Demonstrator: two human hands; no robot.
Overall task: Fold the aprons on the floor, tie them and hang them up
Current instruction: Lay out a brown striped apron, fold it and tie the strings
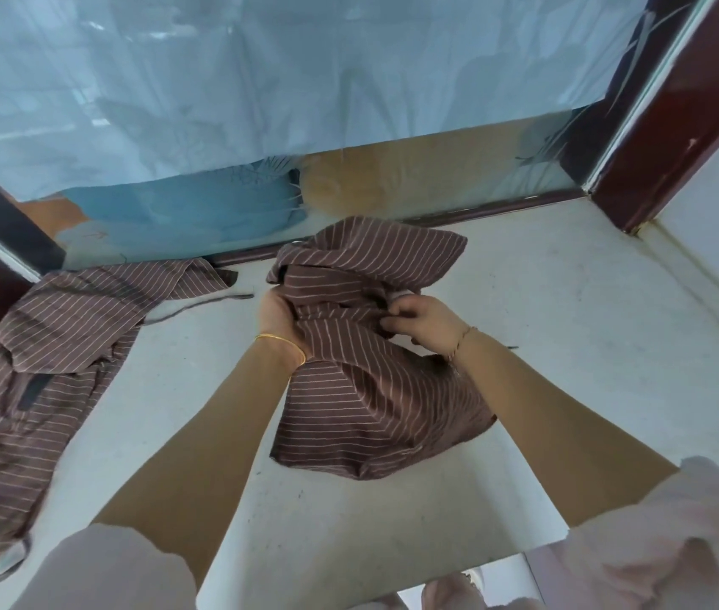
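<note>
The striped apron [371, 402] is being gathered on the floor [569, 345], near the glass door [349, 81]. It's being gripped by L hand [280, 319] & R hand [423, 321], fingers [395, 311] curled into the bunched cloth. For a neat fold, edges prob. need squaring & slack smoothing before tying. The 2nd apron [41, 345] is lying apart, on the left. No brand/label text is being shown legibly.
</note>
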